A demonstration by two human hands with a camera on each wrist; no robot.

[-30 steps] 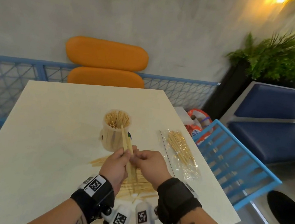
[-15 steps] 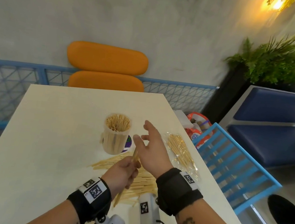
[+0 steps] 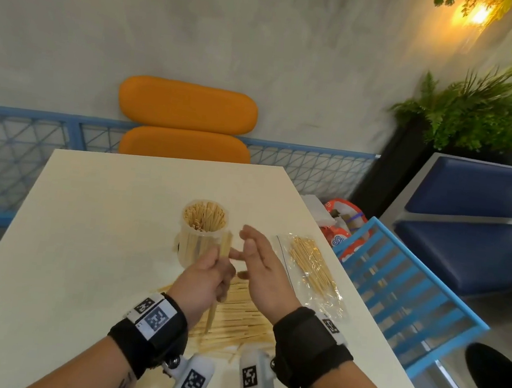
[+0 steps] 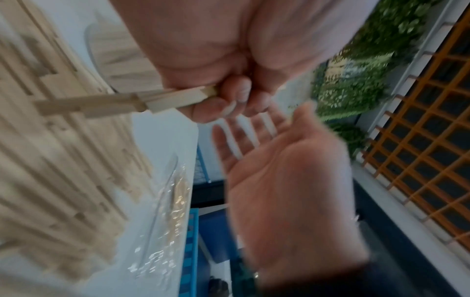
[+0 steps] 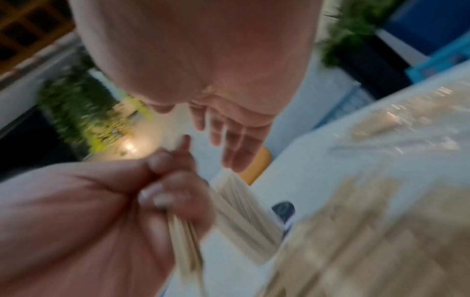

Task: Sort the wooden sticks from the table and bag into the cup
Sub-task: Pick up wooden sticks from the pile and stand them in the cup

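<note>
Presently left hand (image 3: pixel 207 276) grips a small bundle of sticks (image 3: pixel 225 247), upright, just near of the stick-filled cup (image 3: pixel 202 235). Right hand (image 3: pixel 260 266) beside it, fingers spread, empty. Bag (image 3: pixel 313 265) lies right; loose pile (image 3: pixel 240 316) near.

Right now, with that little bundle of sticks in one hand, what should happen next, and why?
Probably lift the left hand a little and drop its sticks into the cup. Their tops already stand beside the rim, the cup is open, and the right hand is open and holds nothing.
</note>
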